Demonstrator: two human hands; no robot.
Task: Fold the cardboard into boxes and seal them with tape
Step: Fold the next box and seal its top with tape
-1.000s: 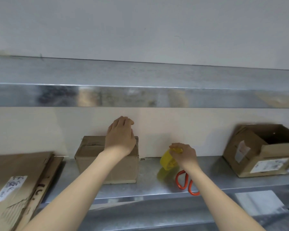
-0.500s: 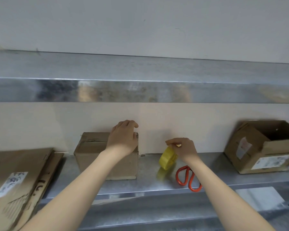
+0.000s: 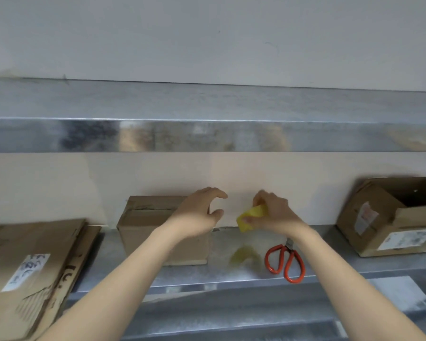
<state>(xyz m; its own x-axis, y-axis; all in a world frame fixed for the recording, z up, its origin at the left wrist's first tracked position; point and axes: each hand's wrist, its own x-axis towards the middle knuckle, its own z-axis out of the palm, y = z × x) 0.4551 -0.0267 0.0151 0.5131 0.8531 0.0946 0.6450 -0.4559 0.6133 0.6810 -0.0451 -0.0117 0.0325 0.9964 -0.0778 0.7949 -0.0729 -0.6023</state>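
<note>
A small closed cardboard box [image 3: 148, 225] stands against the wall on the metal shelf [image 3: 231, 269]. My left hand [image 3: 197, 212] hovers at the box's upper right corner with fingers curled apart, holding nothing. My right hand [image 3: 273, 212] grips a yellow tape roll [image 3: 250, 217] lifted above the shelf, just right of the left hand. The roll's yellow reflection shows on the shelf below it. Part of the roll is hidden by my fingers.
Orange-handled scissors [image 3: 284, 263] lie on the shelf under my right forearm. An open cardboard box [image 3: 389, 217] with labels sits at the right. Flattened cardboard sheets [image 3: 27, 271] are stacked at the left. A metal upper shelf [image 3: 207, 134] overhangs.
My right hand has lifted the tape roll off the shelf and up toward the left hand. My left hand has come off the box top and shifted right, fingers apart.
</note>
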